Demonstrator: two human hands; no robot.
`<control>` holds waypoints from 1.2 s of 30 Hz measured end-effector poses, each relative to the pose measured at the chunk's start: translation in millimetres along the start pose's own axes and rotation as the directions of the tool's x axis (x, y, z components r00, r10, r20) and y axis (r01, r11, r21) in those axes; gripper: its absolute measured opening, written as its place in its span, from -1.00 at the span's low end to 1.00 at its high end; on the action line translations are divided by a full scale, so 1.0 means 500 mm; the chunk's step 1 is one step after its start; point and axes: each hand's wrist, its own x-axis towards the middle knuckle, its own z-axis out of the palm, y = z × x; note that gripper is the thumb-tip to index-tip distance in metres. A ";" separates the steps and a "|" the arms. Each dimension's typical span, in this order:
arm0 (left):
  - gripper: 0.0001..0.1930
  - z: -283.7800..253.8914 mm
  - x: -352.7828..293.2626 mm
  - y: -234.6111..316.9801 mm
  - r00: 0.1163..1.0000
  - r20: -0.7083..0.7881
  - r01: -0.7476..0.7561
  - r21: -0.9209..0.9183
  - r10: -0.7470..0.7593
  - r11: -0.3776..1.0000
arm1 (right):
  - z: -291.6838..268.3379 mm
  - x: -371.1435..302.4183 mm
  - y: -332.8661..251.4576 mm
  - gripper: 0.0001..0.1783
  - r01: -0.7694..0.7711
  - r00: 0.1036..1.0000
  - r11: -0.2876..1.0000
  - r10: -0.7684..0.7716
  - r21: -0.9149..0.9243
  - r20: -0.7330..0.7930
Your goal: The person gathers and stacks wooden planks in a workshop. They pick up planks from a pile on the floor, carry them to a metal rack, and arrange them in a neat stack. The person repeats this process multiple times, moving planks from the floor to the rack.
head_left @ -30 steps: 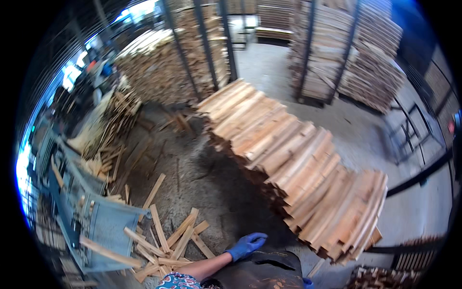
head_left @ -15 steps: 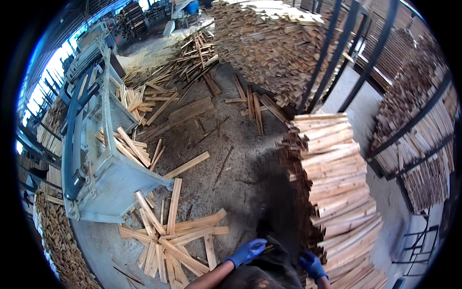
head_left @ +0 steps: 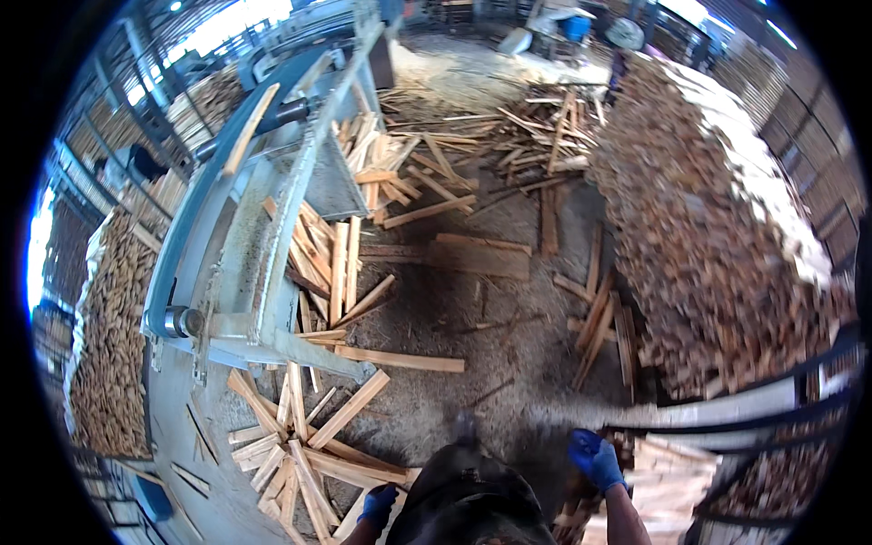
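My left hand [head_left: 380, 504], in a blue glove, hangs low beside my dark clothing. It is near the loose boards [head_left: 304, 463] fanned out on the floor; its fingers are dark and hard to make out. My right hand [head_left: 596, 460], also blue-gloved, is held out at the lower right with curled fingers and nothing visible in them. Just beside and below it lies the near stack of pale boards [head_left: 668, 481], partly hidden by my forearm.
On the left stands a blue-grey conveyor machine [head_left: 291, 263] with one board [head_left: 252, 127] on its belt. Scrap boards [head_left: 549, 136] are heaped farther back. A long wood stack [head_left: 718, 254] lines the right side. Dark metal bars [head_left: 727, 420] cross near my right hand.
My view has swung right-to-left, so the machine and the floor boards sit more central. The near stack has slid to the lower edge. My left hand has dropped to my side.
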 end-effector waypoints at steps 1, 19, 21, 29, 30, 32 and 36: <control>-0.76 -0.001 0.022 -0.013 0.999 0.033 0.020 -0.089 -0.018 0.996 | 0.004 0.069 -0.057 -0.66 -0.042 0.999 0.963 0.041 0.267 0.010; -0.67 0.473 0.188 0.789 0.917 -0.235 -0.371 -0.210 0.321 0.905 | -0.115 0.904 -0.142 -0.70 0.424 0.804 0.784 -0.095 -0.453 0.587; -0.69 0.469 0.247 0.695 0.913 -0.335 -0.309 -0.195 0.233 0.931 | -0.057 1.063 -0.319 -0.76 0.301 0.853 0.879 -0.076 -0.369 0.516; -0.64 0.550 0.251 0.737 0.905 -0.287 0.101 -0.573 -0.315 0.813 | 0.068 1.355 -0.769 -0.69 0.266 0.834 0.962 -0.264 0.066 0.485; -0.66 0.563 0.263 0.751 0.912 -0.274 0.087 -0.599 -0.306 0.796 | 0.079 1.361 -0.775 -0.68 0.276 0.819 0.960 -0.259 0.044 0.513; -0.70 0.594 0.306 0.754 0.941 -0.296 -0.032 -0.562 -0.165 0.826 | 0.112 1.382 -0.759 -0.68 0.319 0.777 0.944 -0.213 -0.079 0.592; -0.70 0.641 0.409 0.776 0.955 -0.288 -0.138 -0.632 -0.066 0.763 | 0.153 1.324 -0.761 -0.64 0.619 0.645 0.648 -0.098 -0.443 0.758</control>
